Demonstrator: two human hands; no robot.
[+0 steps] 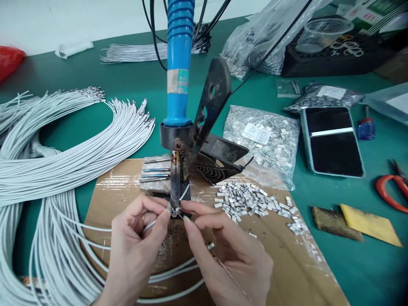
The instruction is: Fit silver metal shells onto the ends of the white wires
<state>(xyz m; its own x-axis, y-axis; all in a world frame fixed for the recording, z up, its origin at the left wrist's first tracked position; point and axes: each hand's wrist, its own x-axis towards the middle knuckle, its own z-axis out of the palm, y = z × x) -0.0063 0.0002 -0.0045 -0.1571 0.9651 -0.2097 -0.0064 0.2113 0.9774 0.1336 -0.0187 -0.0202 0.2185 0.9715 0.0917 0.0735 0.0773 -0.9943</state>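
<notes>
A blue-handled soldering iron [178, 102] hangs tip-down in a black stand, its tip [175, 182] just above my fingertips. My left hand [135, 242] is closed, pinching a white cable [149, 225] whose end lies under the tip. My right hand [228, 250] is closed too, thumb and forefinger pinching a thin solder wire [228, 272] that trails down across the palm. The wire's front end reaches toward the tip. A small metal piece is partly hidden between the fingertips; its exact form cannot be made out.
Bundles of white cables [76, 165] spread over the left. Small metal pieces [245, 199] are heaped on the cardboard [280, 263], with a bag [261, 144] of them behind. A black fan [212, 163] stands behind the iron. To the right are a phone [333, 148], sponges [369, 223] and red-handled pliers [390, 191].
</notes>
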